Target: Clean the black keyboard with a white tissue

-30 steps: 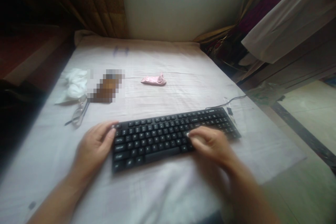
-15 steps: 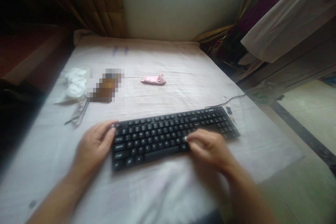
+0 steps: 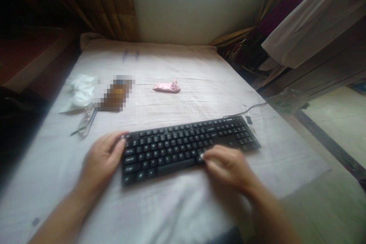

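Observation:
A black keyboard lies across a white bedsheet, its cable running off to the right. My left hand cups the keyboard's left end, thumb at the top corner and fingers pressed together against the edge. Curled over the lower keys right of the space bar is my right hand, fingertips pinched together on the key row. What those fingertips hold, if anything, is hidden.
A small pink pouch lies farther back on the sheet. At the left are a crumpled white cloth, a blurred brown object and a pair of glasses. Curtains hang behind, and the bed's edge drops to the floor at right.
My right hand has slid down and slightly left along the keys, toward the keyboard's front edge. My left hand and the keyboard have stayed put.

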Motion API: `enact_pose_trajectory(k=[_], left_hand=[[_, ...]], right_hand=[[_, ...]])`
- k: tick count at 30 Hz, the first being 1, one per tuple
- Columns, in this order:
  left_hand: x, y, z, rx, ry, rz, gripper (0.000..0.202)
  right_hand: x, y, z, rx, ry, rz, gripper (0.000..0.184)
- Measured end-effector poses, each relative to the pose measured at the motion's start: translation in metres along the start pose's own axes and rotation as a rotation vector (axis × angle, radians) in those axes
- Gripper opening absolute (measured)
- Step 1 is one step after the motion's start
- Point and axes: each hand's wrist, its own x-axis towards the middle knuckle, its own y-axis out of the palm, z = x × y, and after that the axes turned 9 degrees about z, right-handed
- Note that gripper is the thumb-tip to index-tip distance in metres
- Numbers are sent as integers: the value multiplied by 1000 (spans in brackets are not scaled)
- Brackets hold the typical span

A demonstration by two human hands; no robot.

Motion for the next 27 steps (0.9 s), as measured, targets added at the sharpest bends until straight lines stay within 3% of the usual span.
enact_pose_trajectory(k=[7,9,11,15,16,17,20,23,27], left_hand=[[0,1,2,12,3,3,37],[0,1,3,12,2,4,37],[0,1,2,4,4,2,38],[0,1,2,-4,-8,-25,39],[0,1,2,-2,-14,-32,39],[-1,1,2,-1,-19,-34,39],[-3,2,2,-8,-61,-24,39],[-10,6,1,-35,-118,-26,40],[-22,14,-5,-142,-162,35,44]], right_hand=[[-7,-1,2,49,-11,44,20],[-6,-4,1,131,-20,-4,18],[-2,-9,-9,210,45,-191,15],[10,-25,-52,176,482,-815,25],[12,-29,-63,144,558,-901,27],[13,-33,-73,156,603,-918,29],[11,-40,-84,411,690,-810,36],[6,-38,-77,546,722,-714,39],[7,-36,-67,570,729,-710,40]])
